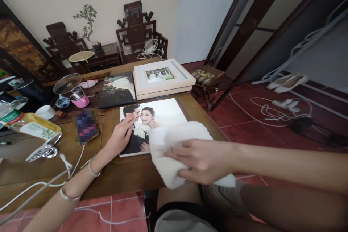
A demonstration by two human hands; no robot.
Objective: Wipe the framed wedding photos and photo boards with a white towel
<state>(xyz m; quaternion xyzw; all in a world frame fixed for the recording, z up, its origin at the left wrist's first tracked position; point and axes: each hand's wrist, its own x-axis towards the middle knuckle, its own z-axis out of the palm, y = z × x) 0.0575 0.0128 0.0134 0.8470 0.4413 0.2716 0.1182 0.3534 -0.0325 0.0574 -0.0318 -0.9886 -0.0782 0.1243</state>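
A glossy wedding photo panel (pixel 170 110) lies flat near the front corner of the wooden table (pixel 125 179). My left hand (pixel 121 136) rests on the panel's left side, fingers stretched out over the picture. In my right hand (pixel 202 159) a white cloth (pixel 163 145) is bunched, its folds spread over the panel's lower right part and hanging past the table edge. The cloth hides that corner of the panel. A bracelet and a bangle circle my left forearm.
Behind the panel are a dark photo panel (pixel 118 88) and a boxed framed photo (pixel 176 70). A phone (pixel 86 127), a hair clip (pixel 46 148), an oil bottle (pixel 35 125), a pink cup (pixel 79 99) and white cables (pixel 40 185) occupy the left. A wooden chair (pixel 244 25) stands right.
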